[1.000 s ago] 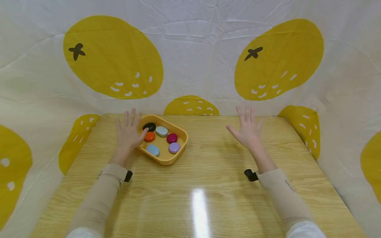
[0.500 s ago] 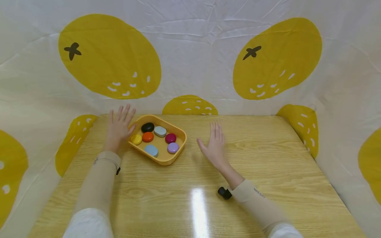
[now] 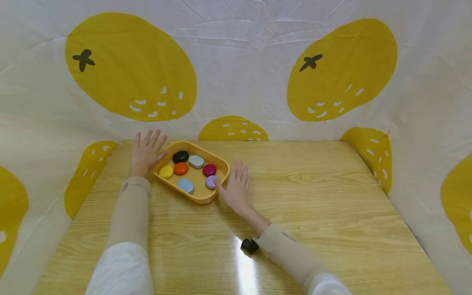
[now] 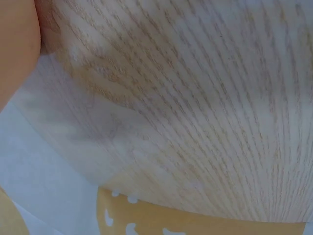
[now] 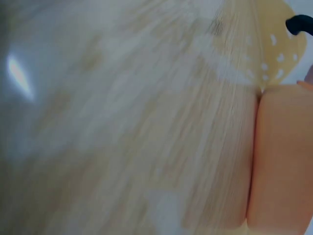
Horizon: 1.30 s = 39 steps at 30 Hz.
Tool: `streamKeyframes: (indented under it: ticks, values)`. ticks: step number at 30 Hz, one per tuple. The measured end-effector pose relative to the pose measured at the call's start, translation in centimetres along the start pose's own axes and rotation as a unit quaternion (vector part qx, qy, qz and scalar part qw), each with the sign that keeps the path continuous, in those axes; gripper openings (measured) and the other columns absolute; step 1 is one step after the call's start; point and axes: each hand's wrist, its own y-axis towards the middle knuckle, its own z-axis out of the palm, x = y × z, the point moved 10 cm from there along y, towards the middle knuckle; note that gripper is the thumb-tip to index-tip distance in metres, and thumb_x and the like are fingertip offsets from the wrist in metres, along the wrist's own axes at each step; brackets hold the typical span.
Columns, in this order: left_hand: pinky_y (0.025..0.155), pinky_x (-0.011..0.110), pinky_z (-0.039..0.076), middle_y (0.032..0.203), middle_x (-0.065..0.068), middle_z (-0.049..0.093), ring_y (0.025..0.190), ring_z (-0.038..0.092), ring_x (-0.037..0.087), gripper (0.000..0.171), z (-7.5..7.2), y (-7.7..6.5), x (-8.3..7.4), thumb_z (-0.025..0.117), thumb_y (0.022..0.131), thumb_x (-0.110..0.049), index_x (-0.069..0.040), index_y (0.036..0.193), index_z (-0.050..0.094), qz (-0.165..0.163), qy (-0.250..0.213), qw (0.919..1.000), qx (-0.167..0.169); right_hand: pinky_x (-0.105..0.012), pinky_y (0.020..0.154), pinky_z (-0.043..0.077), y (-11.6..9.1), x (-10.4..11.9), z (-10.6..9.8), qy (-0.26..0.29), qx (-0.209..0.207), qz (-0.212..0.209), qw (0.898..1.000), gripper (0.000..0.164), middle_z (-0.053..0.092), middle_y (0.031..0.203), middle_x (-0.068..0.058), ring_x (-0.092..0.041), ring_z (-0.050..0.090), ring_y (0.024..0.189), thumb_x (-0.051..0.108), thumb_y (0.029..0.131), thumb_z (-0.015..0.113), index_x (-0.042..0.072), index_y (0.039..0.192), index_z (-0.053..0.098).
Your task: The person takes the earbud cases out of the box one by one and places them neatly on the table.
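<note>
A yellow-orange tray [image 3: 199, 201] with rounded corners stands on the table. In it lie several smooth pebble-shaped pieces, among them a black one [image 3: 180, 156], an orange one [image 3: 180, 168], a yellow one [image 3: 166, 172] and a lilac one [image 3: 211, 182]. My left hand [image 3: 144, 157] is at the tray's left end, fingers straight and spread, thumb at the rim. At the right end, my right hand [image 3: 236, 191] has its fingers straight along the outside, and its thumb overlaps the rim in front of the lilac piece. Firm contact cannot be made out. The right wrist view shows an orange wall [image 5: 281, 161], probably the tray's.
The wooden table [image 3: 317, 196] extends to the right and front of the tray. Behind and on both sides hangs a pale cloth [image 3: 239, 73] with big yellow fruit prints. A small black camera [image 3: 249, 246] juts from my right wrist.
My right hand has travelled left across the table to the tray's right end. The left hand has shifted slightly left, off the tray's inside, uncovering the yellow piece.
</note>
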Motion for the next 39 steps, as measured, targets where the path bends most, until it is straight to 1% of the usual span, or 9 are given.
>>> streamKeyframes:
  ticks: [3,7,8,18,24,28,33,36,39]
  values:
    - [0.109,0.052,-0.008,0.153,0.013,0.007,0.139,0.005,0.033,0.061,0.2,0.0,-0.1,0.036,0.097,-0.041,-0.013,0.147,0.017,-0.002,0.008,0.9997,0.022,-0.056,0.109,0.000,0.4,-0.3,1.5,-0.022,0.000,0.011,1.000,0.097,-0.008,0.152,-0.018,-0.037,-0.012,0.137,0.062,0.085,0.042,0.003,0.146,-0.005]
    - [0.108,0.053,-0.009,0.153,0.014,0.006,0.139,0.003,0.034,0.059,0.6,-0.1,-0.2,0.033,0.098,-0.040,-0.012,0.147,0.016,-0.004,0.010,0.9987,0.050,-0.058,0.107,0.002,0.3,0.0,2.2,-0.046,0.011,0.031,0.998,0.097,-0.003,0.151,-0.021,-0.043,-0.003,0.136,0.057,0.084,0.048,-0.001,0.145,-0.001]
    - [0.108,0.053,-0.009,0.153,0.014,0.006,0.139,0.003,0.034,0.058,0.8,-0.2,-0.2,0.033,0.098,-0.040,-0.013,0.147,0.016,-0.006,0.008,0.9984,0.055,-0.059,0.107,0.004,-0.2,0.7,1.6,-0.046,0.024,0.041,0.998,0.095,-0.002,0.151,-0.022,-0.044,-0.001,0.136,0.052,0.085,0.050,-0.002,0.145,0.001]
    - [0.108,0.054,-0.008,0.153,0.013,0.008,0.138,0.004,0.034,0.050,1.9,-0.8,-0.2,0.030,0.100,-0.032,-0.017,0.146,0.019,-0.005,-0.007,0.9972,0.075,-0.063,0.104,0.004,-0.2,1.1,2.3,-0.109,0.051,0.057,0.991,0.092,0.002,0.151,-0.023,-0.046,0.000,0.135,0.051,0.086,0.046,-0.002,0.145,0.001]
    - [0.108,0.055,-0.005,0.153,0.013,0.009,0.138,0.004,0.034,0.049,2.1,-0.9,-0.3,0.030,0.100,-0.029,-0.017,0.146,0.018,-0.011,-0.025,0.9970,0.073,-0.063,0.104,0.003,-0.1,1.2,2.3,-0.121,0.074,0.058,0.988,0.092,0.001,0.151,-0.024,-0.047,0.000,0.135,0.052,0.087,0.044,-0.001,0.145,-0.003]
    - [0.107,0.055,-0.011,0.153,0.013,0.008,0.138,0.001,0.035,0.049,2.4,-1.0,-0.4,0.029,0.100,-0.028,-0.017,0.147,0.016,-0.011,-0.044,0.9966,0.069,-0.063,0.105,0.004,0.1,0.8,2.3,-0.133,0.083,0.059,0.986,0.090,0.002,0.151,-0.023,-0.047,0.002,0.135,0.053,0.087,0.042,-0.001,0.145,0.000]
    - [0.107,0.056,-0.009,0.152,0.014,0.010,0.139,0.001,0.034,0.049,2.1,-1.5,-0.6,0.032,0.100,-0.024,-0.015,0.146,0.020,-0.010,-0.064,0.9972,0.038,-0.063,0.105,0.005,0.4,0.3,2.2,-0.138,0.094,0.053,0.985,0.088,0.002,0.151,-0.023,-0.048,0.004,0.134,0.052,0.087,0.041,0.000,0.146,0.001]
    - [0.107,0.058,-0.005,0.152,0.014,0.012,0.138,0.001,0.035,0.048,2.1,-2.1,-0.5,0.033,0.099,-0.023,-0.015,0.145,0.023,-0.016,-0.095,0.9951,0.023,-0.063,0.104,0.003,0.5,0.1,2.1,-0.130,0.105,0.047,0.985,0.087,0.001,0.151,-0.023,-0.049,0.004,0.134,0.051,0.087,0.042,0.001,0.146,0.001]
    - [0.105,0.060,-0.009,0.151,0.017,0.012,0.137,0.000,0.039,0.047,2.3,-2.9,-0.5,0.032,0.099,-0.022,-0.014,0.145,0.023,-0.025,-0.138,0.9898,0.028,-0.063,0.105,0.003,0.7,-0.2,2.0,-0.139,0.116,0.042,0.983,0.086,0.001,0.151,-0.022,-0.049,0.004,0.133,0.050,0.087,0.041,0.004,0.147,0.000]
